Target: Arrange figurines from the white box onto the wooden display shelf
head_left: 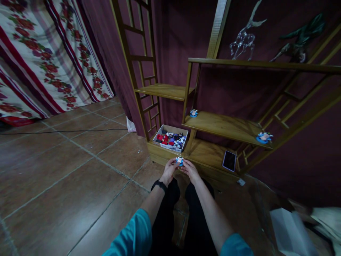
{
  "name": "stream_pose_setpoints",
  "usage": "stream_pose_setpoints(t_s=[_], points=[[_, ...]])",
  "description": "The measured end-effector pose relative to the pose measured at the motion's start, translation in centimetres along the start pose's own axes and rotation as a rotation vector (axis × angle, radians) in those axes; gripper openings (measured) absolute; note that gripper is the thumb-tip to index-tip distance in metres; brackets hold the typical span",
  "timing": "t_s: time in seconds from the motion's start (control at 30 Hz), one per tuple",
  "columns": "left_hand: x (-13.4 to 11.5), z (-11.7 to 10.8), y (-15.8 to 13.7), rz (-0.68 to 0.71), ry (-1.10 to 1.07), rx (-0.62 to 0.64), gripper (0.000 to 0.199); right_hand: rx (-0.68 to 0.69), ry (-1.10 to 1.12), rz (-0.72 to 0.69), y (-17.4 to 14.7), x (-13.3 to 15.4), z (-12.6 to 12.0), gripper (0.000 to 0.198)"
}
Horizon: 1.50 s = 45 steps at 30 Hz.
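Note:
A small figurine [179,161] with a blue base and a white and black top is held above my knees. My left hand [169,170] grips it from the left, and my right hand [190,169] has its fingers on the other side. Just beyond, a shallow box [183,146] full of small red, white, black and purple figures stands on the low shelf. Two similar blue-based figurines sit on the middle shelf [223,124]: one figurine [193,113] at its left end, another figurine [264,137] at its right front corner.
A tablet or phone [229,160] lies on the bottom shelf [205,151]. Higher up are a clear deer ornament [243,41] and a dark green statue [301,41]. A black cable [80,131] crosses the tiled floor [87,177]. Floral cloth [50,57] hangs at the left.

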<state>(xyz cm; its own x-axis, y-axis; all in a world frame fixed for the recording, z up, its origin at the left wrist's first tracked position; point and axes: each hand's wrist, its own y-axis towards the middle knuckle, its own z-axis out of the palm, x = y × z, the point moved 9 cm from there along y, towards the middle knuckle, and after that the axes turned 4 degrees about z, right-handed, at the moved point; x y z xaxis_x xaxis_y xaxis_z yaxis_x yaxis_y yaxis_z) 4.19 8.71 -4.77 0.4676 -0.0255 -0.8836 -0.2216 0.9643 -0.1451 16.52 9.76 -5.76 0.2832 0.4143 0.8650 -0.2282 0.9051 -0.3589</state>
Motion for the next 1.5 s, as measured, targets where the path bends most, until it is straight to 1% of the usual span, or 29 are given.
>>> stream_pose_setpoints(t_s=[0.13, 0.3, 0.5, 0.67, 0.93, 1.3, 1.5], points=[[0.0, 0.5, -0.4, -0.034, -0.035, 0.030, 0.029, -0.028, 0.002, -0.006, 0.3, -0.2, -0.5, 0.037], [-0.1, 0.3, -0.4, -0.028, -0.019, 0.014, 0.030, -0.018, -0.004, -0.010, 0.5, -0.2, -0.5, 0.039], [-0.2, 0.4, -0.3, -0.022, -0.008, 0.039, 0.029, -0.018, 0.011, -0.015, 0.7, -0.3, -0.6, 0.038], [-0.3, 0.4, -0.5, -0.040, -0.018, 0.031, 0.027, -0.029, 0.025, -0.012, 0.9, -0.4, -0.8, 0.034], [-0.1, 0.2, -0.4, -0.042, -0.057, 0.008, 0.026, -0.034, -0.005, -0.057, 0.6, 0.2, -0.9, 0.032], [0.0, 0.2, -0.3, -0.032, -0.055, -0.008, 0.024, -0.050, -0.016, -0.030, -0.1, 0.6, -0.5, 0.033], [0.1, 0.4, -0.3, -0.042, -0.037, 0.011, 0.024, -0.059, -0.023, -0.027, 0.0, 0.6, -0.6, 0.031]])
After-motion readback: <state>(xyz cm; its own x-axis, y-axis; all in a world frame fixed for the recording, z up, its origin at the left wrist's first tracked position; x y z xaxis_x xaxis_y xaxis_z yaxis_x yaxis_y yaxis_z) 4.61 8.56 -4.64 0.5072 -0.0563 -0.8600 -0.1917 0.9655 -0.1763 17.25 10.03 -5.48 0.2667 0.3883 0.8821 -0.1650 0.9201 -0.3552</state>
